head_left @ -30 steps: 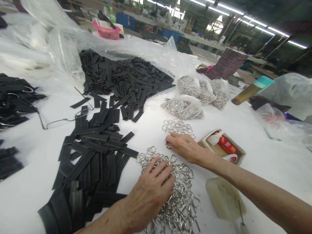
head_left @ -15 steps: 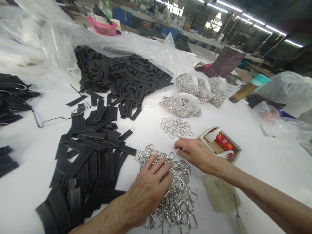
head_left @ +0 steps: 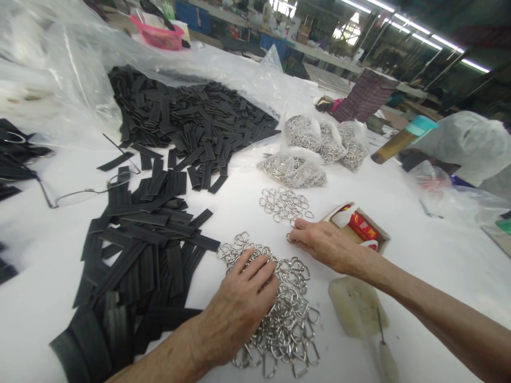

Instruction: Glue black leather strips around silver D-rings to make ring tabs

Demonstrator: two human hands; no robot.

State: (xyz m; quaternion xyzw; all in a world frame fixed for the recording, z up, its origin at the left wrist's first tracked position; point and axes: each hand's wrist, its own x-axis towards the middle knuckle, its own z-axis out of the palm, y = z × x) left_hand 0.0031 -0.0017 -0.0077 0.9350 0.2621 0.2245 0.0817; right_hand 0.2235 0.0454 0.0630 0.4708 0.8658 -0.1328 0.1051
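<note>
- Left hand (head_left: 245, 300): palm down, fingers extended and slightly parted, resting on the near pile of metal rings (head_left: 289, 314). No firm grip is seen; the undersides of the fingers are hidden.
- Right hand (head_left: 293, 233): thumb and fingers drawn together, with a single ring (head_left: 288, 237) showing at the tips. It appears pinched, though the contact is partly covered.
- Location: the near pile lies at near centre on the white table (head_left: 439, 266), right of the black strips (head_left: 139, 260). A thinner far cluster of rings (head_left: 284, 201) lies beyond it, just past the right fingertips.
- Handling, in judgement: light, level pressure from the left palm should steady the pile without pushing rings outward.
- Rings in the pile overlap and may catch on each other; each is best taken by its edge and freed before lifting.
- The right fingertips should stay low and close, since a smooth ring could slip.
- The gap between pile and cluster is narrow; keeping it distinct would avoid mixing.
- Hazard: a pointed tool (head_left: 387, 361) lies against the pale block (head_left: 355, 311), near side of the right forearm (head_left: 419, 302). The arm should stay clear of its spike.
- Strip ends reach close to the pile's left edge; drifting rings could slide under them.
</note>
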